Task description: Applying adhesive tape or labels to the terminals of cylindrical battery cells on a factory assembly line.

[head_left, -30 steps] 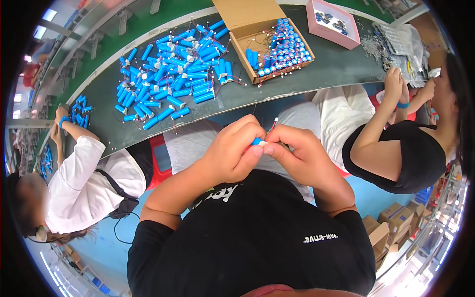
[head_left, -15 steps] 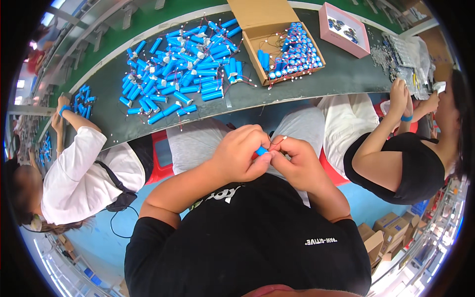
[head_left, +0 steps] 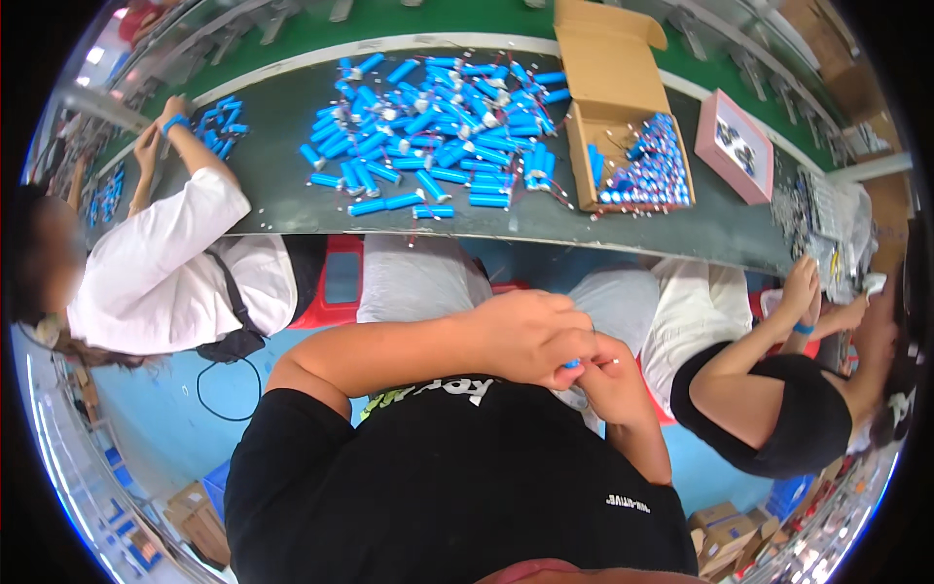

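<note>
Over my lap, in front of my shirt, both hands are held together. My left hand [head_left: 535, 336] is closed around a blue cylindrical battery cell [head_left: 571, 364], with only a small part of it showing below the fingers. My right hand [head_left: 615, 380] meets it from the right, its thumb and finger pinched on the cell's thin wire lead, where a tiny white plug [head_left: 615, 361] shows. Most of the lead is hidden by the fingers. Beyond my hands, a heap of blue battery cells [head_left: 428, 122] with red wires and white plugs covers the bench's middle.
On the dark workbench [head_left: 277, 161] stands an open cardboard box [head_left: 583, 146] with cells packed in it. A pink box [head_left: 747, 183] with small parts sits to its right. Co-workers sit at either side: a white sleeve [head_left: 185, 229] on the left, a black top [head_left: 808, 414] on the right.
The whole view has shifted, so the bench things appear farther right. My hands have drawn closer together, and my left hand now covers more of the cell.
</note>
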`<action>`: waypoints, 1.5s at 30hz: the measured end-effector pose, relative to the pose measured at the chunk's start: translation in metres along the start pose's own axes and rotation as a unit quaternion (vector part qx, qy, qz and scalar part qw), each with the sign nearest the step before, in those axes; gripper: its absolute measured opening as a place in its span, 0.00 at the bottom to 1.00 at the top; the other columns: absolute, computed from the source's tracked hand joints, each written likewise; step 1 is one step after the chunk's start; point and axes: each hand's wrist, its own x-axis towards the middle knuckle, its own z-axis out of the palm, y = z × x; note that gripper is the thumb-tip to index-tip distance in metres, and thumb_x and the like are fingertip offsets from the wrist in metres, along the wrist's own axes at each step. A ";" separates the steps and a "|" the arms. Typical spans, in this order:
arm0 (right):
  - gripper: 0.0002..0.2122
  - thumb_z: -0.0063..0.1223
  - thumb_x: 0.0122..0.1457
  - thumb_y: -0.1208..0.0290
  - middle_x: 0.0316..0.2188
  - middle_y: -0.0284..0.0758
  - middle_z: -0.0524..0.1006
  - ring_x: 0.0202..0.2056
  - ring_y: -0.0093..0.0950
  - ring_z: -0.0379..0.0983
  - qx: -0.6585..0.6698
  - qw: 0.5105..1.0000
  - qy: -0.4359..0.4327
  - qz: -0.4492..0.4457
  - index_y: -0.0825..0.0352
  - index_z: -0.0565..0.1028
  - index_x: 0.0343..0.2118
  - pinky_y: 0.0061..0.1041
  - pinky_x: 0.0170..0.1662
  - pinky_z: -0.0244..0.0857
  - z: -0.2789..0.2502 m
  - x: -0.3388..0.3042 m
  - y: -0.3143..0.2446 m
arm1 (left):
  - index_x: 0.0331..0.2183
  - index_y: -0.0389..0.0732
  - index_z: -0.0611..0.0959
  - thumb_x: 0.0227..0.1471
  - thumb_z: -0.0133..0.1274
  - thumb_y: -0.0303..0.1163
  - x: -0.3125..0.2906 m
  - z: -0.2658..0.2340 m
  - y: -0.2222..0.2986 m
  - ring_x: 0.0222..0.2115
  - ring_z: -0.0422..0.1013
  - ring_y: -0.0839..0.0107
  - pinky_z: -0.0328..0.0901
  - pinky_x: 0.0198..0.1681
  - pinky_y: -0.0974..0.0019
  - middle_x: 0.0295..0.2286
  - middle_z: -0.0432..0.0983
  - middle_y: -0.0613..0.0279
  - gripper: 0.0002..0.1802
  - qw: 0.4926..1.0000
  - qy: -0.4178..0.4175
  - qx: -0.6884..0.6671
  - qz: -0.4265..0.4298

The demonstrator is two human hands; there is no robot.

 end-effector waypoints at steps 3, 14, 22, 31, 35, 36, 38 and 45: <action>0.03 0.51 0.60 0.74 0.31 0.27 0.76 0.31 0.16 0.69 -0.005 0.999 -0.002 0.049 0.68 0.75 0.33 0.19 0.31 0.61 -0.008 0.028 0.065 | 0.26 0.41 0.76 0.45 0.55 0.41 0.024 0.027 0.045 0.22 0.70 0.52 0.64 0.25 0.53 0.22 0.70 0.55 0.13 0.965 -0.088 -0.248 0.024; 0.09 0.44 0.66 0.70 0.22 0.25 0.71 0.22 0.13 0.62 -0.042 0.991 0.123 0.020 0.64 0.71 0.29 0.15 0.25 0.55 -0.036 0.035 0.063 | 0.31 0.44 0.75 0.51 0.56 0.44 0.008 -0.048 -0.030 0.27 0.71 0.57 0.65 0.25 0.57 0.26 0.67 0.60 0.14 0.987 0.079 0.095 -0.101; 0.08 0.44 0.66 0.70 0.22 0.26 0.72 0.23 0.13 0.63 0.003 0.987 0.161 0.005 0.64 0.71 0.29 0.15 0.26 0.55 -0.026 0.042 0.060 | 0.33 0.43 0.74 0.51 0.57 0.41 -0.019 -0.063 -0.030 0.28 0.70 0.51 0.63 0.28 0.52 0.30 0.69 0.57 0.14 0.961 0.051 0.059 -0.266; 0.08 0.43 0.67 0.69 0.24 0.26 0.72 0.23 0.13 0.63 -0.009 0.990 0.141 -0.005 0.64 0.70 0.31 0.14 0.27 0.56 -0.030 0.042 0.060 | 0.35 0.42 0.73 0.54 0.53 0.46 -0.032 -0.066 -0.043 0.31 0.71 0.48 0.65 0.30 0.52 0.33 0.70 0.54 0.17 0.956 0.082 0.111 -0.260; 0.08 0.43 0.67 0.69 0.24 0.26 0.72 0.23 0.13 0.63 0.006 0.988 0.153 -0.017 0.64 0.70 0.32 0.14 0.27 0.56 -0.031 0.037 0.062 | 0.36 0.41 0.75 0.55 0.53 0.42 -0.043 -0.073 -0.062 0.32 0.71 0.50 0.66 0.33 0.52 0.33 0.72 0.54 0.14 0.932 0.146 0.200 -0.265; 0.08 0.43 0.67 0.69 0.24 0.26 0.72 0.23 0.13 0.63 0.009 0.988 0.155 -0.023 0.64 0.70 0.32 0.14 0.27 0.56 -0.031 0.037 0.062 | 0.36 0.41 0.75 0.55 0.53 0.42 -0.044 -0.079 -0.069 0.32 0.71 0.50 0.66 0.33 0.52 0.33 0.72 0.54 0.14 0.933 0.144 0.199 -0.264; 0.08 0.43 0.67 0.69 0.24 0.26 0.72 0.23 0.13 0.63 0.011 0.987 0.159 -0.024 0.64 0.70 0.32 0.14 0.27 0.56 -0.031 0.036 0.063 | 0.36 0.40 0.78 0.52 0.55 0.36 -0.046 -0.088 -0.079 0.32 0.71 0.51 0.66 0.35 0.53 0.34 0.73 0.53 0.11 0.899 0.225 0.293 -0.237; 0.08 0.42 0.67 0.69 0.24 0.28 0.72 0.24 0.14 0.63 0.030 0.986 0.162 -0.027 0.64 0.70 0.32 0.15 0.27 0.57 -0.030 0.033 0.055 | 0.34 0.40 0.81 0.45 0.62 0.32 -0.058 -0.110 -0.107 0.36 0.70 0.55 0.63 0.41 0.56 0.33 0.74 0.55 0.12 0.832 0.215 0.446 -0.251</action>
